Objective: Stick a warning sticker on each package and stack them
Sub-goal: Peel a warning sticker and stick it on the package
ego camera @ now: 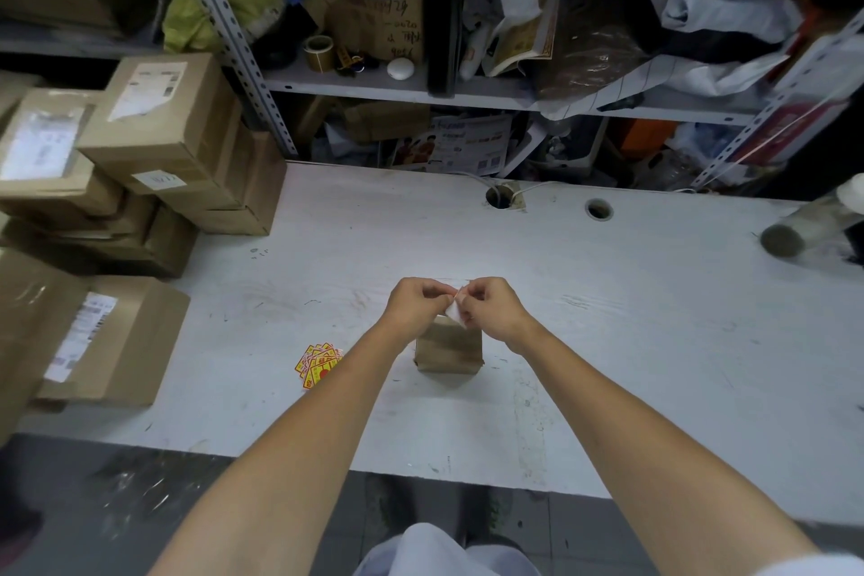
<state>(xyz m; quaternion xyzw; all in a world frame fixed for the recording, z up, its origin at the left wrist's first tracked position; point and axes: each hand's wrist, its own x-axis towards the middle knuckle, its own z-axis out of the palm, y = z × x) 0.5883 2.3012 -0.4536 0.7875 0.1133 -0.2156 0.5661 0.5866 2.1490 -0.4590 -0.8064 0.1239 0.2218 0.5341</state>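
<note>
Both hands — left hand (417, 305), right hand (491, 307) — pinch one sticker (455, 310) above the package (449, 348).

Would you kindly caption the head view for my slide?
Left hand and right hand pinch a sticker over a package on the table.

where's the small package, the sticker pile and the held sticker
small package (449, 348): head view, on its brown front face
sticker pile (318, 365): head view, middle of the yellow and red fan
held sticker (454, 312): head view, on the white backing
</note>
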